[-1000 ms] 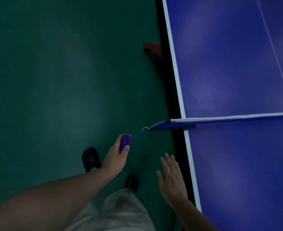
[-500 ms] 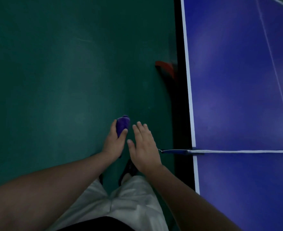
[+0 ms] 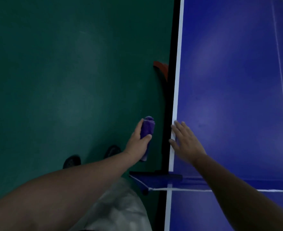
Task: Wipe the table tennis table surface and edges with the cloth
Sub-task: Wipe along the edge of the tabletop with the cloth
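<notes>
Dim light, head view looking down along the bench's left side.

Cloth [image 3: 147, 130]: purple, fleecy, rolled into a short tight bundle. It is sitting in the left hand [image 3: 138, 144], with the thumb curling over its near side and the fingers wrapping behind; one end is sticking out past the fingertips, the other is hanging out below the palm. The bundle is hovering over the green floor [image 3: 54, 80], just beside the bench's black edge, not touching the bench.

Right hand [image 3: 185, 142]: fingers straight and slightly spread, holding nothing, lying flat over the white sideline [image 3: 177, 72] at the bench's left margin. Fingertips are reaching the edge; whether the palm is pressing down cannot be told.

Bench [image 3: 229, 80]: blue playing surface, white border stripe, thin white centre line running on the right. The net [image 3: 155, 180] is crossing near the bottom, its end overhanging the side.

An orange-and-black foot [image 3: 161, 69] of the bench frame is showing on the floor. Two dark shoes [image 3: 71, 161] and pale shorts [image 3: 117, 209] are showing below.
</notes>
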